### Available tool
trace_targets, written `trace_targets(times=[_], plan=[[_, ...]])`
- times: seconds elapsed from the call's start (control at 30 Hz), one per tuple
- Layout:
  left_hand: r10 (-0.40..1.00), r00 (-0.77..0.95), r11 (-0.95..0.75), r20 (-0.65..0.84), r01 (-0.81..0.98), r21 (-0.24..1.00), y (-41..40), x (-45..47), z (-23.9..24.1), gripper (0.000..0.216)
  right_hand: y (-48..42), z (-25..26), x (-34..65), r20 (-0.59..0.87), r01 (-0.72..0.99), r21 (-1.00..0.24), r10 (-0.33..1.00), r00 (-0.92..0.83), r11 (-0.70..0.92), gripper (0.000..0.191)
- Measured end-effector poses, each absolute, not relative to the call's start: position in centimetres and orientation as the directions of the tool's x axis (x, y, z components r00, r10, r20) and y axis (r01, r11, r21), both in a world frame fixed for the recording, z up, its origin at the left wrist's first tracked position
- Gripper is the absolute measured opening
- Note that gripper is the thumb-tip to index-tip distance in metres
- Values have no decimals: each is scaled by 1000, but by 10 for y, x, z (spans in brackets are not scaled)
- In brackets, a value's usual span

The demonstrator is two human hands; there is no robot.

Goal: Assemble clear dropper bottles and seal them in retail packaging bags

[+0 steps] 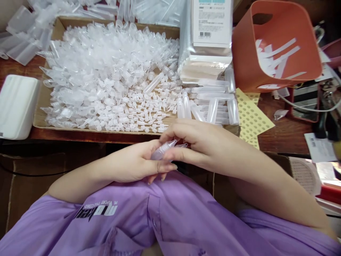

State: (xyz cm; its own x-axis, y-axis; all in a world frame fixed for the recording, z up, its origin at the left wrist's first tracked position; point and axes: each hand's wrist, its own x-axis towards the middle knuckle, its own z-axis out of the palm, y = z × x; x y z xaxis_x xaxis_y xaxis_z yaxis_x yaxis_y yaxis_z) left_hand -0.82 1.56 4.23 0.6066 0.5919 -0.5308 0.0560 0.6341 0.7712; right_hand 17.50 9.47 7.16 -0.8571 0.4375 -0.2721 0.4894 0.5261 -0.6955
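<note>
Just in front of the table's edge, my left hand [149,158] is closed around clear plastic pointed nozzle caps [163,149] with ribbed sides. My right hand [186,140] reaches over from the other side, its thumb and fingers closed on the same pieces. A second pointed tip shows between its fingers; how many pieces are held is partly hidden. Beyond the hands lies a shallow cardboard tray [39,110] heaped with similar clear caps [106,53], small white plugs [145,113] and clear tubes [213,110] at its right end.
A stack of bagged printed cards [205,67] stands at the tray's right. Farther right are an orange bin [245,53] with paper strips, yellow sticker sheets [250,117] and a phone-like object [305,101]. A white block [18,106] sits left; more clear tubes [23,42] lie behind.
</note>
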Motion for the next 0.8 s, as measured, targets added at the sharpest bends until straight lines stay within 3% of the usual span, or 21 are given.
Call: trace_targets(times=[0.1, 0.2, 0.27, 0.37, 0.47, 0.67, 0.8], plan=[[606, 585, 592, -539, 120, 797, 16, -8, 43, 35, 91, 71, 172, -247, 462, -715, 430, -869, 525, 25], [665, 549, 478, -507, 208, 853, 16, -8, 44, 47, 88, 69, 168, -311, 568, -636, 501, -808, 521, 40], [681, 556, 442, -477, 208, 872, 17, -7, 43, 51, 88, 69, 168, -334, 594, -647, 523, -784, 478, 45], [675, 579, 439, -458, 183, 879, 17, -7, 42, 53, 90, 73, 174, -316, 532, -737, 483, -817, 418, 31], [663, 585, 438, -466, 201, 876, 17, -7, 38, 53, 91, 76, 177, -344, 549, -729, 474, -811, 410, 20], [641, 573, 441, -510, 268, 856, 20, -6, 34, 49, 90, 71, 168, -438, 663, -625, 518, -735, 412, 23], [688, 562, 473, -459, 133, 871, 22, -4, 36, 26, 92, 68, 169, -429, 665, -646, 543, -722, 374, 32]])
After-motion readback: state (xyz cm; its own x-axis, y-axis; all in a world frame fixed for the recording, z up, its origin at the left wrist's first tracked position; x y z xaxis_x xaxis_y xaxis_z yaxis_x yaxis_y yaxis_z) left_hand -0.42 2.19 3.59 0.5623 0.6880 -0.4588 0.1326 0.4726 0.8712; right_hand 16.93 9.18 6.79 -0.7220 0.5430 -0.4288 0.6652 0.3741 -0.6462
